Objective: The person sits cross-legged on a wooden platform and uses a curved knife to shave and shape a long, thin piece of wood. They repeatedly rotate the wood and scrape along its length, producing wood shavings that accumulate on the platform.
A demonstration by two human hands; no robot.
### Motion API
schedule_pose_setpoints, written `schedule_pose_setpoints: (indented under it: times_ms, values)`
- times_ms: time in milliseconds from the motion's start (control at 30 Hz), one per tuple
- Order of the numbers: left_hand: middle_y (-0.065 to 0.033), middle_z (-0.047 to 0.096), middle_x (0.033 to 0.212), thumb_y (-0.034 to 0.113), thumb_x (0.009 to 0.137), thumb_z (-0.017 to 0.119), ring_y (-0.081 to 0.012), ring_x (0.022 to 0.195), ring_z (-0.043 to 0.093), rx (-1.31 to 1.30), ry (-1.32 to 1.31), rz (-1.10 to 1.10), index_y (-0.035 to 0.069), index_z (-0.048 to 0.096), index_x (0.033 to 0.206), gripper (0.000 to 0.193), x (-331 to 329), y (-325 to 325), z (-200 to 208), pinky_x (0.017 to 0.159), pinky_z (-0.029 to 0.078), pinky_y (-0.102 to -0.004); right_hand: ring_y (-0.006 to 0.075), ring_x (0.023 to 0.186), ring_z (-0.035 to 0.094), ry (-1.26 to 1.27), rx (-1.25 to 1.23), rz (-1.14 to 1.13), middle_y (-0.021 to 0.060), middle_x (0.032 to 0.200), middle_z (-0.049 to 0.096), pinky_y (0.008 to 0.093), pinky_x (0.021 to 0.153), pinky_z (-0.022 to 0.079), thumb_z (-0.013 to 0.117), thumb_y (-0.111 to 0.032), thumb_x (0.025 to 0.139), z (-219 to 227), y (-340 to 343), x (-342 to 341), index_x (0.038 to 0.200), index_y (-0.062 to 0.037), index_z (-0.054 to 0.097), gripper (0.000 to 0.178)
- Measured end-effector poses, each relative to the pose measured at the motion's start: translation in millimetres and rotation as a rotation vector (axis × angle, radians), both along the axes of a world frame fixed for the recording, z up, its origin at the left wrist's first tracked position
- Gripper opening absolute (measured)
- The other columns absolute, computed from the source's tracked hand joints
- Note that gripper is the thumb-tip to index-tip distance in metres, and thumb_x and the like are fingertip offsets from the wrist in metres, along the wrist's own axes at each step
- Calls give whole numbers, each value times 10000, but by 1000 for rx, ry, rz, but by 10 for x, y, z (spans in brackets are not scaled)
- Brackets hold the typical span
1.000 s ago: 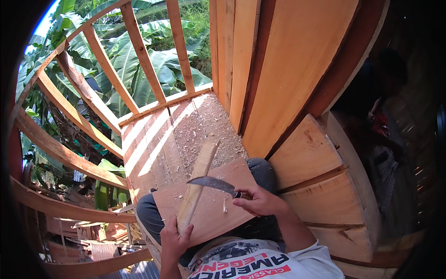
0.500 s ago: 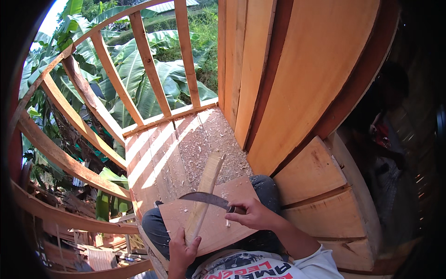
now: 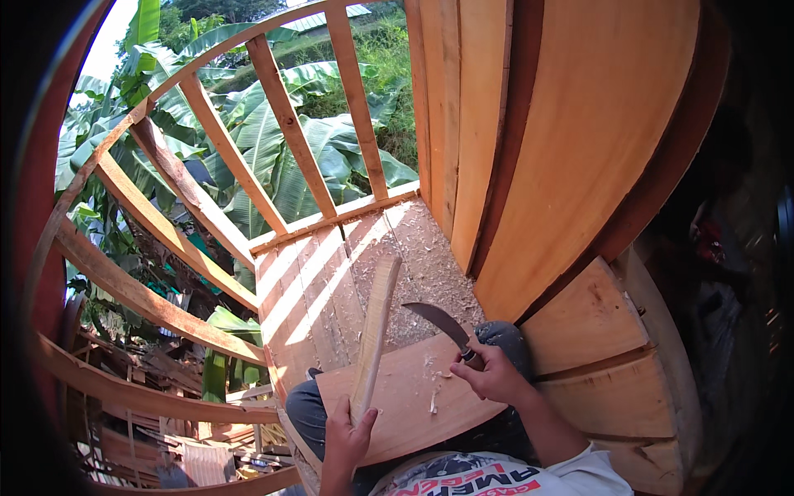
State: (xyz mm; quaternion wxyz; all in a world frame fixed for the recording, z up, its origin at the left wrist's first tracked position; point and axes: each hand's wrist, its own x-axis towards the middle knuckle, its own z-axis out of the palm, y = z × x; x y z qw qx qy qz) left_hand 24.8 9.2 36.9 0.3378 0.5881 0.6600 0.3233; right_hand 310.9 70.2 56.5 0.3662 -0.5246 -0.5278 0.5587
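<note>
My left hand [image 3: 349,431] is closed round the lower end of a long, pale wooden slat [image 3: 377,331], which slants up and away from me. In my right hand [image 3: 494,374] is the handle of a curved knife [image 3: 441,321] with a dark blade. The blade points up and left, apart from the slat. Across my lap lies a flat wooden board [image 3: 413,405], with a few curled shavings [image 3: 434,397] on it near the right hand.
Shavings cover the plank floor [image 3: 331,331] ahead. A wooden railing [image 3: 285,124] runs along the left and far sides, with banana plants [image 3: 273,157] beyond. At my right stands a plank wall [image 3: 595,149]. Another person is dimly visible in the dark behind it.
The knife has come off the slat and moved right, its blade now tipped upward. The slat has turned more upright, showing its edge. The whole view has shifted slightly.
</note>
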Motion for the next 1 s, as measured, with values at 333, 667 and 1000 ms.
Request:
schedule_pose_setpoints:
  times_ms: [333, 667, 1000]
  values:
    - [-120, 548, 619, 273, 807, 730, -210, 572, 560, 84, 74, 53, 5, 523, 917, 357, 298, 257, 306, 541, 428, -335, 359, 658, 648, -526, 546, 4, 179, 700, 635, 433, 578, 491, 631, -130, 856, 73, 156, 160, 933, -25, 572, 143]
    - [-178, 614, 632, 372, 757, 781, -391, 624, 650, 231, 312, 111, 61, 532, 905, 424, 287, 237, 473, 540, 497, -439, 378, 643, 623, -651, 653, -78, 123, 612, 568, 456, 582, 492, 591, -134, 821, 383, 315, 86, 907, -36, 519, 148]
    - [-198, 617, 656, 318, 714, 826, -371, 628, 656, 66, 199, 89, 1, 530, 863, 459, 344, 269, 555, 542, 469, -393, 234, 538, 572, -278, 544, -215, 134, 626, 558, 346, 502, 420, 649, -328, 920, 195, 231, -83, 863, -31, 539, 322]
